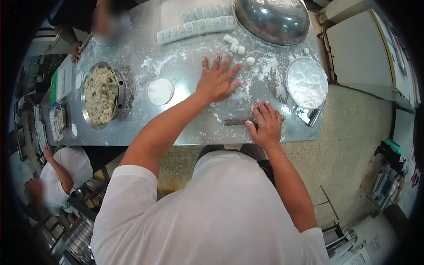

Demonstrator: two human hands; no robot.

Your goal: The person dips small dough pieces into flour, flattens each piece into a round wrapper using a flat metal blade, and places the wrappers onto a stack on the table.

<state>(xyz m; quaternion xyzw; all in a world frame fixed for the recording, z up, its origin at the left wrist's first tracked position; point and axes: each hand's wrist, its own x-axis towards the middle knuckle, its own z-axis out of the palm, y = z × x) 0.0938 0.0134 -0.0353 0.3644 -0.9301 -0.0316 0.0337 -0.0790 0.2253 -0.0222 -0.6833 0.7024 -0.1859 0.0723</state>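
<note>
My left hand (218,79) lies on the floured metal table with its fingers spread and nothing in them. Just beyond its fingertips sit small white dough pieces (237,48), and a single rounded dough piece (250,61) is close to its forefinger side. My right hand (267,126) rests flat across a dark, thin rolling pin (234,122) near the table's front edge. Its fingers stretch forward over the pin, and the thumb touches it. A stack of round white dough wrappers (160,92) is left of my left forearm.
A bowl of flour (307,83) stands at the right, partly over a metal scraper (304,115). An upturned metal bowl (274,20) and rows of dough pieces (198,26) are at the back. At left are a filling bowl (100,95) and two other people.
</note>
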